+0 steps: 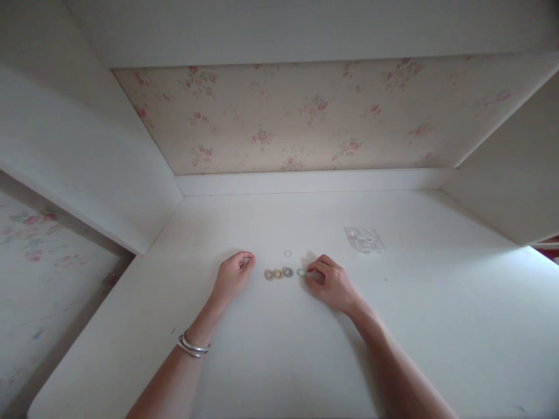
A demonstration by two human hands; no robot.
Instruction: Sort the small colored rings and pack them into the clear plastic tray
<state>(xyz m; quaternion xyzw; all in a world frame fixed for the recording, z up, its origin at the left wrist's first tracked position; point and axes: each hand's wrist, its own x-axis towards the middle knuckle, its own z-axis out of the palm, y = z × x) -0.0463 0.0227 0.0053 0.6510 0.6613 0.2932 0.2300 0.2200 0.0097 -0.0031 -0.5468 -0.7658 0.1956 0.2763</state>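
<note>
Head view: ring row (283,273) runs left-right; right hand (332,282) grip pinches green ring (301,272); left hand (233,276) clenched.

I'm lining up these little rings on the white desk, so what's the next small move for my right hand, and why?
Probably nudge the green ring leftward toward the grey ring. The right hand has its fingertips at that ring, which sits slightly apart from the row of three touching rings. A white ring lies alone behind the row; the left hand rests curled beside it.
</note>
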